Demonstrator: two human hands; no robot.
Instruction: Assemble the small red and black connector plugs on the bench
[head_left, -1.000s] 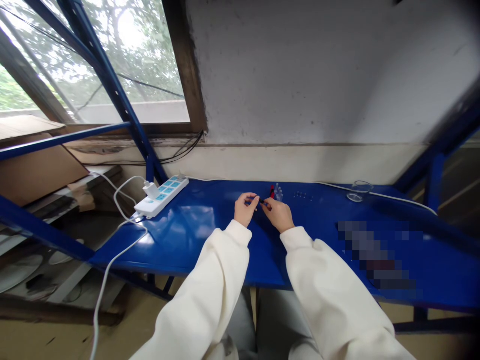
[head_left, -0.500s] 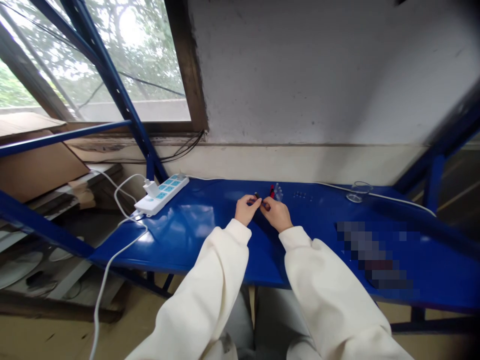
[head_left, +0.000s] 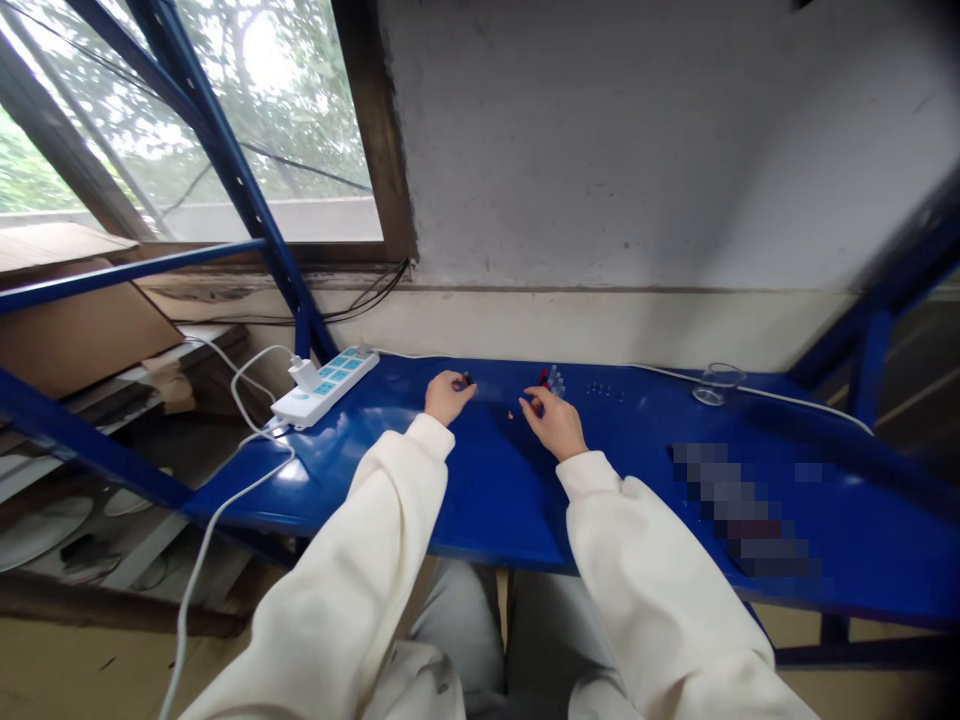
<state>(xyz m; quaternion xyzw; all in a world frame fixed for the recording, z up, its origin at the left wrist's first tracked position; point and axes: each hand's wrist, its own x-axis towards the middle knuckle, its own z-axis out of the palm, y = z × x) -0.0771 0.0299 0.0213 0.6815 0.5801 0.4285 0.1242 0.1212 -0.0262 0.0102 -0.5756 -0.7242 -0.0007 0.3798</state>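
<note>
My left hand point(head_left: 448, 398) is closed in a pinch, left of centre over the blue table point(head_left: 495, 490). A small dark piece point(head_left: 468, 379) shows at its fingertips, too small to name. My right hand point(head_left: 556, 421) hovers near the middle with thumb and forefinger apart and nothing visible between them. A tiny pale reddish bit point(head_left: 510, 415) lies on the table between the hands. Just beyond the right hand stand a red item point(head_left: 544, 377), partly hidden by the fingers, and a cluster of clear tube-like pieces point(head_left: 556, 381).
Several tiny clear pieces point(head_left: 600, 390) lie right of the cluster. A clear cup point(head_left: 709, 396) stands at the back right, by a white cable point(head_left: 802, 403). The white power strip point(head_left: 326, 388) is at the left. A blurred-out patch point(head_left: 750, 520) covers something at the right.
My hands were together at the centre. The left has moved away to the left with the small dark piece; the right has stayed, its fingers parted. The tiny bit now shows on the table.
</note>
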